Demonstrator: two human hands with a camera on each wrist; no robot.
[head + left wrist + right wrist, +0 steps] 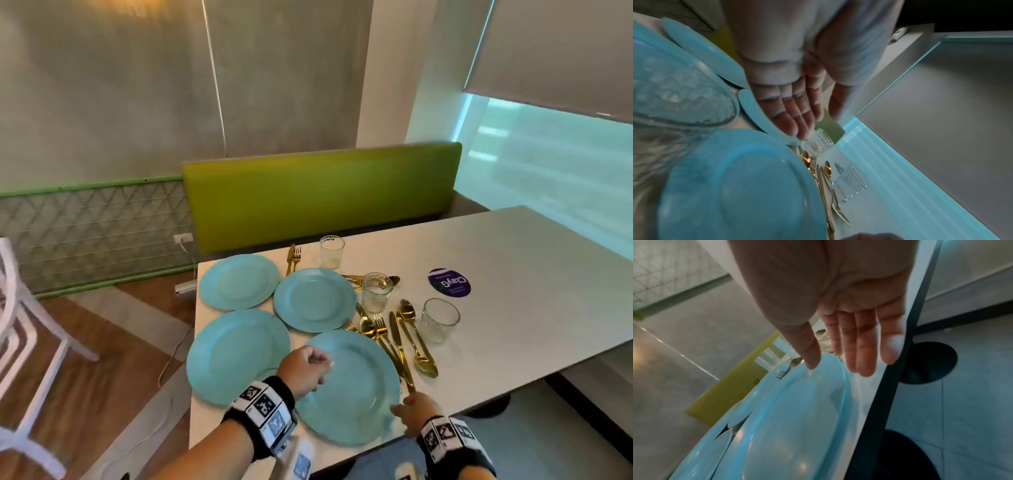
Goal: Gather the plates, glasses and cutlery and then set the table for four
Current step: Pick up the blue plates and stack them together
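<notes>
Four blue plates lie close together at the near left end of the white table: a far-left plate, a middle plate, a near-left plate and the nearest plate. My left hand hovers over the nearest plate's left part, fingers relaxed, holding nothing. My right hand is at that plate's right rim, thumb on the rim, fingers straight. Three clear glasses stand right of the plates. Gold cutlery lies between them. Another glass looms blurred beside my left wrist.
A gold knife and fork lie at the far edge. A round purple sticker is on the table. A green bench stands behind the table, a white chair at the left. The table's dark base is below the near edge.
</notes>
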